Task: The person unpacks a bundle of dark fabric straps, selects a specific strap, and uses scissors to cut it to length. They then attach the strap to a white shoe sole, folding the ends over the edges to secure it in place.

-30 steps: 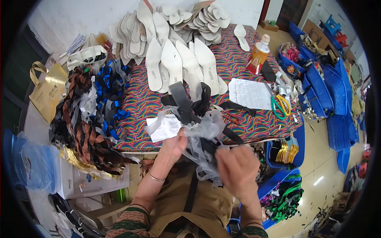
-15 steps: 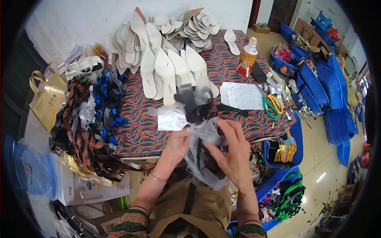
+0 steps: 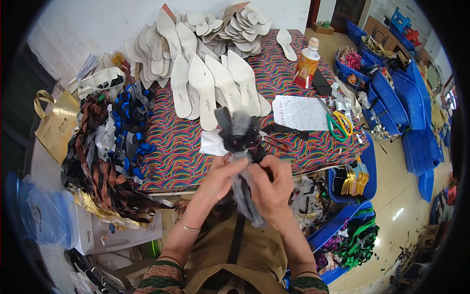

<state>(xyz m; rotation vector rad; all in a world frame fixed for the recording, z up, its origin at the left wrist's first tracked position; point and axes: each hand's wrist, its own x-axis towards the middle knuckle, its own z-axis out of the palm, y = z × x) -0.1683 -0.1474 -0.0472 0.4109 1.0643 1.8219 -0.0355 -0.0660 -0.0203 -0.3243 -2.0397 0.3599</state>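
I see the left hand (image 3: 218, 177) and the right hand (image 3: 272, 188), both with fingers closed on the bundle of dark and clear strips (image 3: 240, 139), at the patterned table's (image 3: 171, 166) near edge, probably so that no strip slips out. Scissors (image 3: 333, 115) lie on the table's right side, perhaps for easy reach.

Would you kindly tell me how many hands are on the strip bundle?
2: the left hand at the left of the strip bundle, the right hand at its right. No others seem hidden.
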